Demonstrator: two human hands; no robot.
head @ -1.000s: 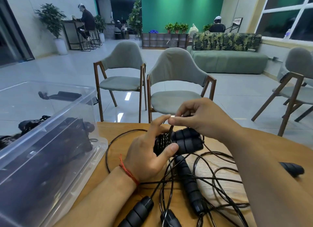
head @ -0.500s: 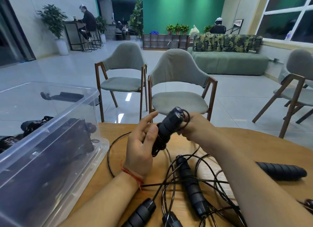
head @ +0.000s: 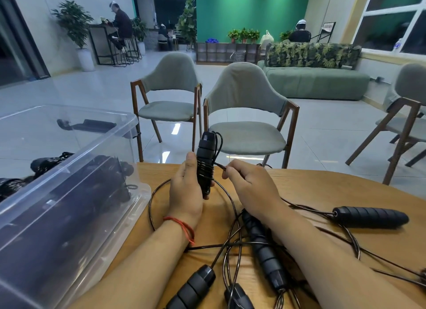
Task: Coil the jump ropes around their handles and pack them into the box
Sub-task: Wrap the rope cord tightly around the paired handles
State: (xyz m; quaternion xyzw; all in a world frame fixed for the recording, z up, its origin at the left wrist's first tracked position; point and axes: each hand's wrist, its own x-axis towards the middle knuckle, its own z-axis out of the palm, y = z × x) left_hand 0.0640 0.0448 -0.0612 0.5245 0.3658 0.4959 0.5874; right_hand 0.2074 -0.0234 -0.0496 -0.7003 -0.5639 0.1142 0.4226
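The clear plastic box [head: 69,168] at the left already holds dark coiled ropes [head: 103,177], their count blurred by its wall. Above the wooden table [head: 322,189], the left hand [head: 184,193] curls round an upright black handle [head: 205,154], partly wound. I cannot tell whether it is 1 handle or 2. The right hand [head: 251,184] pinches the cord [head: 219,167] just beside it. 4 loose handles [head: 370,217] lie in tangled cord nearer, 2 cut off, so I judge much remains.
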